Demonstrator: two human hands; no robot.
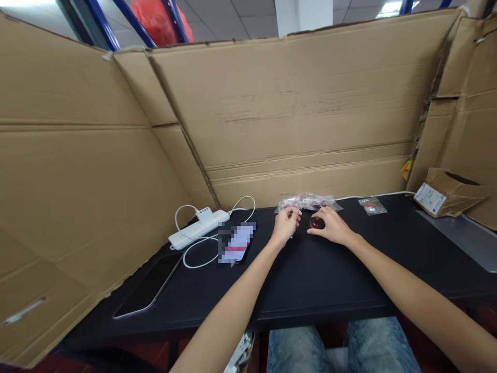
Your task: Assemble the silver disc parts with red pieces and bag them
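On the black table, my right hand (332, 226) is curved around a small round dark-red object (317, 223) with a shiny, clear-looking rim. Thumb and fingers grip its sides; its exact kind is too small to tell. To the left, my left hand (286, 227) has its fingers curled together, and whatever may be between them is hidden. Just behind both hands lies a row of clear plastic bags (308, 201) with small red pieces inside. The two hands are apart from each other.
A white power strip (200, 228) with cables, a lit phone (237, 243) and a dark tablet (149, 286) lie at left. At right are another small clear bag (371, 205), an open cardboard box (450, 191) and a flat grey sheet (462, 235). Cardboard walls (303, 114) surround the table.
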